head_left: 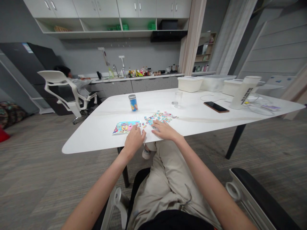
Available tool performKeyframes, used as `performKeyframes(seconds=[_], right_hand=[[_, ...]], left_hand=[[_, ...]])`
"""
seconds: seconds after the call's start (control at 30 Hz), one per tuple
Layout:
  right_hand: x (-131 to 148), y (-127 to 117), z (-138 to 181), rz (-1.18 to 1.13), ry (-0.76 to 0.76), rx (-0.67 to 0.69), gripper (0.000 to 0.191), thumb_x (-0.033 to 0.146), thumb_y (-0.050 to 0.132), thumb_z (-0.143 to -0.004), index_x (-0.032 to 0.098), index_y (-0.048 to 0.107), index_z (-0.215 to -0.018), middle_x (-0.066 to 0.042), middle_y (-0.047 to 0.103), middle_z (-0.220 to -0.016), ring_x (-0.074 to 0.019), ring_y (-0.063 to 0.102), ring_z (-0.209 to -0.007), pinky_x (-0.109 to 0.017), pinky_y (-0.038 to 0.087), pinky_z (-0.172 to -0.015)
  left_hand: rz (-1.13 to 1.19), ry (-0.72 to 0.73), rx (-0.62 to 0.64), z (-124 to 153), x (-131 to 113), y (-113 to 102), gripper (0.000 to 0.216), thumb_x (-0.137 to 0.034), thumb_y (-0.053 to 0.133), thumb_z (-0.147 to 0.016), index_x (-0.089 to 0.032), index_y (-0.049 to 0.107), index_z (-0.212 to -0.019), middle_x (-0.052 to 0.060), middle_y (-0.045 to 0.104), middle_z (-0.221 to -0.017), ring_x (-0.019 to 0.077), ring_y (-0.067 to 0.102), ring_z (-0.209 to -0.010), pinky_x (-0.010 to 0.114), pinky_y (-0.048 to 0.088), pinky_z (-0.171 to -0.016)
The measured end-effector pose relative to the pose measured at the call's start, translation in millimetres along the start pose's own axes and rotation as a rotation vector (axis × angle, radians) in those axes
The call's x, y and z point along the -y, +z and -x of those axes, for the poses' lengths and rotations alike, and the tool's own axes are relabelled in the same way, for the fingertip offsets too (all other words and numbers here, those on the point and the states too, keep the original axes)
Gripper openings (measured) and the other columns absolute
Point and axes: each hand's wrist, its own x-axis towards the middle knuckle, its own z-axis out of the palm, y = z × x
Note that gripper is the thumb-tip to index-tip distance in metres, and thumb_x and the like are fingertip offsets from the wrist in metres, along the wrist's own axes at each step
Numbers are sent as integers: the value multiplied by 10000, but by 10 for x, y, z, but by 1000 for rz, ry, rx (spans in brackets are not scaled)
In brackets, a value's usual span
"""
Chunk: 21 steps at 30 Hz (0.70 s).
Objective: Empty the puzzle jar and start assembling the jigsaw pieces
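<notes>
On the white table a loose pile of small, colourful jigsaw pieces (165, 115) lies in front of me. My right hand (165, 130) rests at the pile's near edge, fingers stretched out over some pieces, thumb apart. To its left is a flat cartoon picture sheet (123, 127). My left hand (134, 138) lies over the sheet's lower right corner with its fingers curled; whether a piece is between them is hidden. A few stray pieces (144, 125) sit between both hands. Behind the sheet stands a blue cartoon-printed can (133, 103) with a silvery lid.
A clear jar (177, 99) stands behind the pile. Farther right are a phone (216, 107), a white bottle (244, 92), cables and white plastic tubs (190, 84). A person (81, 84) sits at the back left near a white chair (61, 88).
</notes>
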Motion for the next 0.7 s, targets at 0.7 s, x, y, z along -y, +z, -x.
performKeyframes(seconds=[0.7], right_hand=[[145, 69, -199, -62, -141, 48, 484, 360, 338, -992, 183, 479, -1420, -113, 384, -1531, -275, 300, -1442, -579, 124, -1180]], left_hand=[[3, -216, 115, 54, -48, -113, 383, -366, 399, -958, -188, 571, -1250, 164, 565, -1311, 334, 489, -1241, 532, 374, -1027]])
